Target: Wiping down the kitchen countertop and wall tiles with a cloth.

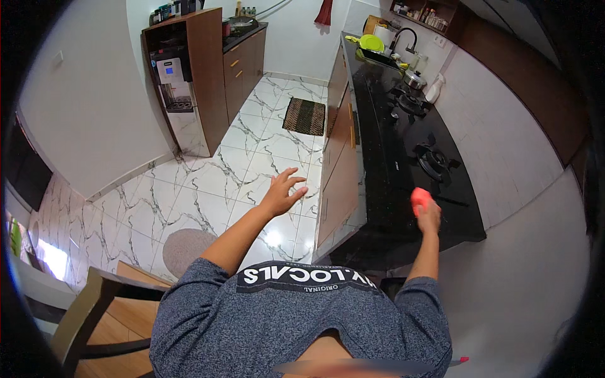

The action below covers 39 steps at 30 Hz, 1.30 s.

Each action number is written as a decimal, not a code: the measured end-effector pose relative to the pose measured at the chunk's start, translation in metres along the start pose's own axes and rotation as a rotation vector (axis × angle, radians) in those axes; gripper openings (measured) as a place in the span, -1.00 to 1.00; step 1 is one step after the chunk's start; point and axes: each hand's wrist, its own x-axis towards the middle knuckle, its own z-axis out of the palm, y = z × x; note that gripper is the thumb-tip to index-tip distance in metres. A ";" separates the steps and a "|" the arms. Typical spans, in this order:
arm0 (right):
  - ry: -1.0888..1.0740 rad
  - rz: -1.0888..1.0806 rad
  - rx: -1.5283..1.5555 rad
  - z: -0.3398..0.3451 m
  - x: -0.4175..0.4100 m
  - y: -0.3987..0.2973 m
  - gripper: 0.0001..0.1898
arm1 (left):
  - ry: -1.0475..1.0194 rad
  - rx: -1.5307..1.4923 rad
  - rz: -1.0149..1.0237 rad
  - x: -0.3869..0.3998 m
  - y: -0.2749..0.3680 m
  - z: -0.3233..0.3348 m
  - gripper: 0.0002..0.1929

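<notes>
My right hand grips a red-orange cloth or sponge on or just over the near part of the black glossy countertop. Beyond it, two black gas burners sit on the hob, the nearer burner just ahead of the hand and the farther burner behind that. My left hand hangs in the air over the marble-patterned floor, left of the counter, with its fingers spread and nothing in it.
A steel pot, a white spray bottle and a green pan stand along the counter's far part. A water dispenser is in a cabinet at left. A woven mat, a round rug and a wooden chair are on the floor.
</notes>
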 end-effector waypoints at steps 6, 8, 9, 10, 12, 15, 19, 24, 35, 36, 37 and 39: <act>0.007 0.234 -0.216 0.017 -0.008 -0.083 -0.58 | 0.029 -0.025 -0.025 0.028 -0.027 -0.026 -0.66; 0.055 -0.165 -0.057 0.044 -0.017 -0.091 -0.59 | 0.011 -0.031 -0.003 0.038 -0.031 -0.032 -0.65; 0.084 -0.333 0.047 0.051 -0.022 -0.095 -0.57 | 0.001 -0.035 0.013 0.041 -0.034 -0.037 -0.65; 0.047 -0.357 0.116 0.048 -0.018 -0.089 -0.55 | 0.001 -0.031 0.011 0.045 -0.040 -0.042 -0.65; -0.041 -0.311 0.211 0.040 -0.006 -0.049 -0.53 | -0.008 -0.115 0.026 0.054 -0.049 -0.049 -0.65; 0.222 0.250 -0.184 0.028 0.003 -0.012 -0.51 | 0.005 -0.200 0.054 0.065 -0.058 -0.054 -0.67; 0.106 0.657 -0.253 0.007 0.010 -0.057 -0.46 | -0.048 -0.163 0.082 0.082 -0.070 -0.043 -0.72; 0.057 -0.331 0.122 0.048 -0.013 -0.073 -0.55 | -0.045 -0.253 0.076 0.111 -0.090 -0.030 -0.74; 0.067 0.831 -0.226 -0.011 0.075 0.063 -0.42 | -0.259 -0.230 0.245 0.255 -0.088 -0.002 -0.74; -0.016 0.876 -0.229 -0.026 0.075 0.031 -0.47 | -0.269 -0.211 0.272 0.274 -0.089 0.003 -0.74; -0.079 0.786 -0.285 -0.019 0.070 0.043 -0.49 | -0.309 -0.225 0.320 0.295 -0.089 0.011 -0.74; -0.304 0.535 -0.284 -0.039 0.056 -0.005 -0.53 | -0.270 -0.326 0.264 0.328 -0.096 0.023 -0.74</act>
